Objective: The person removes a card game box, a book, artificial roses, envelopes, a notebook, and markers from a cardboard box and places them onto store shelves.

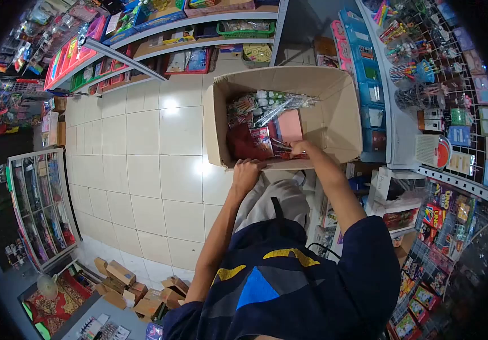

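Note:
A large open cardboard box point(334, 122) stands before me, its near edge close to my legs. My left hand point(247, 173) is closed over the near rim, toward the left corner. Inside the box, my right hand point(300, 148) has its fingers drawn together at some red packets point(281, 148); whether it grips one is too small to tell. Beside them lie a colourful packet point(261, 140), a dark red item point(243, 141) and a pink flat item point(290, 126). Clear plastic-wrapped goods point(269, 105) fill the far left part of the box.
Shelves with trays point(246, 28) stand beyond the box. On the right are blue drawers point(368, 73) and a wire rack of hanging goods point(465, 113). Tiled floor point(142, 141) spreads leftward to a glass cabinet point(42, 207). Small cartons point(122, 273) lie at the lower left.

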A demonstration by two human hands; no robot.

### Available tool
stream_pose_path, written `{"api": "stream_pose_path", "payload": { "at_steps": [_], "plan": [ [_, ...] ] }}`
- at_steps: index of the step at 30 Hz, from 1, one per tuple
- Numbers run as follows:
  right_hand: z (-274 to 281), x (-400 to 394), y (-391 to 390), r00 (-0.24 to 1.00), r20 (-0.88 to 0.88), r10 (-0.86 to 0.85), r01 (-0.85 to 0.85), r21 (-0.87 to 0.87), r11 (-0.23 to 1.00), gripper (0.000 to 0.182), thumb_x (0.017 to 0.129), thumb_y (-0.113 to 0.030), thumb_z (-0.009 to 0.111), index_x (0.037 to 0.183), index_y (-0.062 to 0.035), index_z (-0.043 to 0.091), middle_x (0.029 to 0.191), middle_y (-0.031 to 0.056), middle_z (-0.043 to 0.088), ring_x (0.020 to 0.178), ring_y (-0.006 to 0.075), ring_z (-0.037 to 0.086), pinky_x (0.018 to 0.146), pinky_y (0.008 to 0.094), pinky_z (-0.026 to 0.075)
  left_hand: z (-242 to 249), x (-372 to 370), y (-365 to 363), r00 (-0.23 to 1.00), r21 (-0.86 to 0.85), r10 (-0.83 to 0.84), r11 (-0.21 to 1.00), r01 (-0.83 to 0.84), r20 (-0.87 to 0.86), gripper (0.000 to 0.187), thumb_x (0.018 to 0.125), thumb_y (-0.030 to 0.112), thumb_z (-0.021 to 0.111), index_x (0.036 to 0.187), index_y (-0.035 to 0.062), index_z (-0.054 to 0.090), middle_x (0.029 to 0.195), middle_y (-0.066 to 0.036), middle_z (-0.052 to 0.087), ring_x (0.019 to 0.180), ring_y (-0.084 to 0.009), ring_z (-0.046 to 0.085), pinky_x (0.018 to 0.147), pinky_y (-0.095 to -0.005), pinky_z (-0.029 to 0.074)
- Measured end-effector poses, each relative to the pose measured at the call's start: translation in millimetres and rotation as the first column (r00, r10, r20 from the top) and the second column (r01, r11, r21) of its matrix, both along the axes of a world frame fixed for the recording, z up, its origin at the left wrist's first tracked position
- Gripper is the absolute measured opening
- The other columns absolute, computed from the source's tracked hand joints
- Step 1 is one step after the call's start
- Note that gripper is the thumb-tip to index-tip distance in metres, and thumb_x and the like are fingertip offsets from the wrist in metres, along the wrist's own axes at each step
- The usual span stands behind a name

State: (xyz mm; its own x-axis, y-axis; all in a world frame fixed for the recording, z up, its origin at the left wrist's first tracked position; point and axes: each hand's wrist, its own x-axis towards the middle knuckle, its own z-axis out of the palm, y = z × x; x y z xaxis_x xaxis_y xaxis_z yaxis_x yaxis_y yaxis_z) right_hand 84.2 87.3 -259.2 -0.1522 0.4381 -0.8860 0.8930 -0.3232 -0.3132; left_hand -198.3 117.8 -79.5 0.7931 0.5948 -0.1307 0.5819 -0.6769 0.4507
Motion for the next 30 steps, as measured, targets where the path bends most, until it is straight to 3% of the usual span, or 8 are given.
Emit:
{"api": "stream_pose_path", "payload": {
  "at_steps": [5, 8, 14, 17, 20, 22, 26, 30],
  "plan": [
    [54.2, 5.8, 16.9, 0.995, -0.014, 0.102, -0.103, -0.103, 0.989, 0.071, 0.071, -0.048, 0.073, 0.126, -0.0073, 0.053, 0.118, 0.0157, 0.06, 0.106, 0.0319, 0.057, 0.091, 0.0419, 0.046, 2.4, -1.7, -2.0, 1.0, 0.005, -0.011, 1.0, 0.011, -0.011, 0.02, 0.077, 0.018, 0.061, 0.094, 0.0198, 0.072, 0.089, -0.003, 0.068, 0.085, -0.0224, 0.064, 0.075, -0.0397, 0.048],
    [111.4, 24.3, 24.5, 0.998, -0.003, 0.069, -0.068, -0.207, 0.976, 0.041, 0.081, -0.031, 0.069, 0.112, -0.0068, 0.058, 0.102, 0.0104, 0.064, 0.084, 0.0218, 0.062, 0.075, 0.0388, 0.05, -1.0, -2.8, -3.5, 1.0, 0.006, -0.014, 1.0, 0.014, -0.003, 0.02, 0.078, 0.02, 0.061, 0.095, 0.0207, 0.071, 0.088, -0.003, 0.068, 0.086, -0.0228, 0.064, 0.076, -0.0406, 0.048],
    [205.6, 81.0, -15.0, 0.923, 0.006, -0.386, 0.381, -0.165, 0.91, 0.025, 0.085, -0.022, 0.065, 0.102, -0.004, 0.06, 0.071, 0.0016, 0.058, 0.06, 0.0151, 0.056, 0.059, 0.0305, 0.048, -5.9, -7.5, -2.8, 0.997, -0.016, -0.077, 0.997, 0.077, -0.008, 0.031, 0.073, 0.026, 0.068, 0.104, 0.0202, 0.066, 0.095, -0.006, 0.067, 0.092, -0.0257, 0.063, 0.076, -0.0416, 0.047],
    [273.4, 90.7, -52.5, 0.801, -0.177, -0.572, 0.56, -0.117, 0.82, 0.031, 0.085, -0.024, 0.066, 0.106, -0.0027, 0.06, 0.082, 0.0028, 0.064, 0.072, 0.0099, 0.06, 0.064, 0.0217, 0.049, 1.0, -8.0, -2.8, 0.996, 0.078, -0.088, 0.993, 0.088, -0.006, 0.045, 0.071, 0.03, 0.07, 0.114, 0.0198, 0.06, 0.106, -0.009, 0.064, 0.101, -0.0264, 0.06, 0.078, -0.0416, 0.047],
    [269.2, 98.3, -88.4, 0.742, -0.346, -0.574, 0.63, 0.067, 0.774, 0.027, 0.087, -0.023, 0.065, 0.104, -0.0023, 0.06, 0.083, 0.0016, 0.063, 0.071, 0.0081, 0.058, 0.063, 0.0229, 0.048, -17.3, 7.4, 15.1, 0.983, -0.245, -0.16, 0.953, 0.177, 0.087, 0.057, 0.073, 0.038, 0.071, 0.122, 0.0156, 0.053, 0.114, -0.012, 0.06, 0.108, -0.035, 0.055, 0.085, -0.044, 0.046],
    [264.8, 83.4, -107.2, 0.618, -0.463, -0.636, 0.733, 0.045, 0.679, 0.024, 0.087, -0.021, 0.065, 0.103, -0.0041, 0.06, 0.083, 0.001, 0.063, 0.069, 0.0073, 0.057, 0.062, 0.0225, 0.047, -20.1, 19.3, 22.1, 0.966, -0.54, -0.205, 0.802, 0.257, 0.156, 0.061, 0.08, 0.047, 0.066, 0.125, 0.0077, 0.051, 0.119, -0.013, 0.058, 0.11, -0.0364, 0.054, 0.088, -0.0431, 0.045],
    [244.4, 46.0, -117.4, 0.435, -0.598, -0.673, 0.85, 0.026, 0.526, 0.027, 0.086, -0.021, 0.066, 0.107, -0.0052, 0.06, 0.088, 0.0004, 0.063, 0.073, 0.0071, 0.057, 0.063, 0.0222, 0.046, 55.8, 55.0, 1.6, 0.965, -0.91, 0.179, 0.401, 0.106, 0.192, 0.077, 0.088, 0.058, 0.053, 0.131, -0.0045, 0.043, 0.132, -0.017, 0.049, 0.124, -0.0265, 0.046, 0.105, -0.0367, 0.034],
    [250.4, -5.6, -105.9, 0.386, -0.663, -0.642, 0.847, -0.022, 0.532, 0.035, 0.088, -0.022, 0.065, 0.117, -0.0056, 0.056, 0.092, 0.0005, 0.062, 0.078, 0.0072, 0.057, 0.064, 0.0228, 0.047, 32.6, 89.4, -6.0, 0.767, -0.97, 0.64, -0.162, 0.183, 0.038, 0.051, 0.087, 0.05, 0.059, 0.117, 0.0092, 0.054, 0.109, -0.006, 0.058, 0.107, -0.0182, 0.054, 0.097, -0.036, 0.04]
  ]
}}
